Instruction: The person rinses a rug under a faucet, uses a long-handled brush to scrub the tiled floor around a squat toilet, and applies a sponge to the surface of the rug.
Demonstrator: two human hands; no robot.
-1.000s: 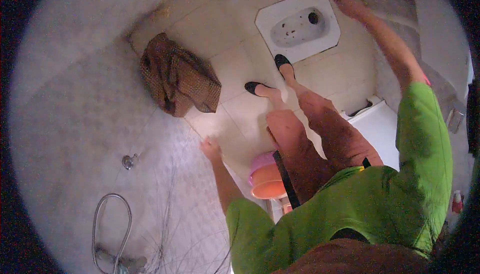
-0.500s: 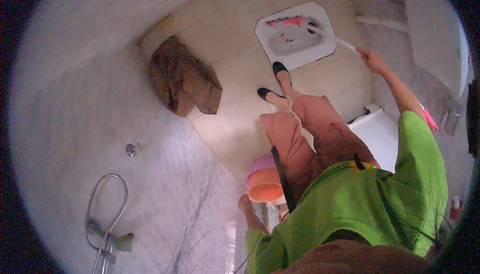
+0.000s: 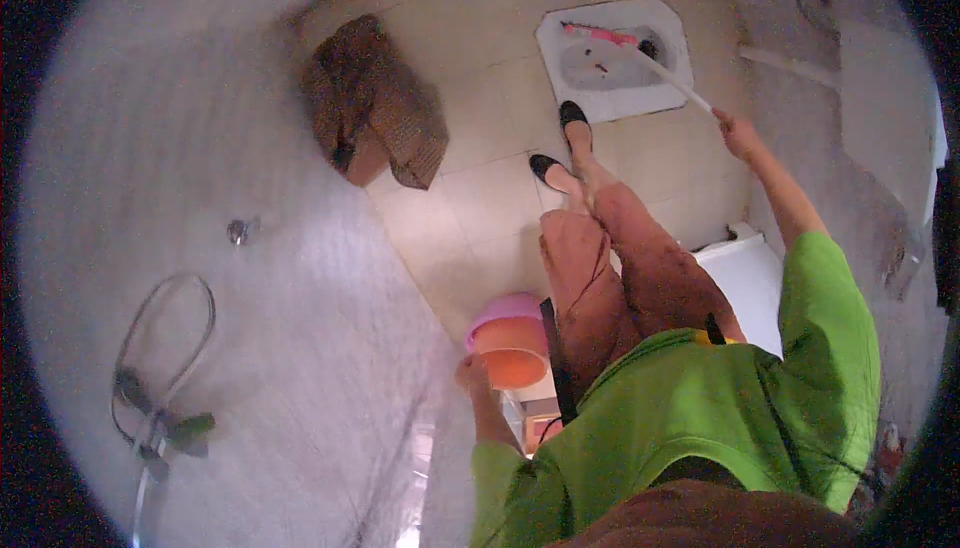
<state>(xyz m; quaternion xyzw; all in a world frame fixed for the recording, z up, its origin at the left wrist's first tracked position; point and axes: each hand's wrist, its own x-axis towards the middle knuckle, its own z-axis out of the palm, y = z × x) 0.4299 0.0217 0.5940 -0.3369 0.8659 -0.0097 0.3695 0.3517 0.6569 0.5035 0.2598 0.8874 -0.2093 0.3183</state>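
My right hand (image 3: 738, 135) is closed round the white handle of a long-handled brush (image 3: 680, 86). The brush's pink head (image 3: 612, 36) lies in the bowl of a white squat toilet (image 3: 637, 106), beside the dark drain hole. Small reddish-brown bits (image 3: 601, 67) show in the bowl. My left hand (image 3: 472, 374) is down at my left side with curled fingers, next to an orange bucket (image 3: 517, 360) and a pink basin (image 3: 512, 306). Whether it holds or touches anything there is hidden.
A brown patterned cloth (image 3: 372, 98) covers something standing against the left wall. A shower hose (image 3: 205, 348) and a metal valve (image 3: 238, 232) are on that wall. To my right stand a white flat-topped object (image 3: 745, 273) and a pale basin or panel (image 3: 885, 118).
The brush head has shifted slightly within the bowl, nearer the drain hole, with my right hand still on its handle. My view has moved a little; my feet stay put.
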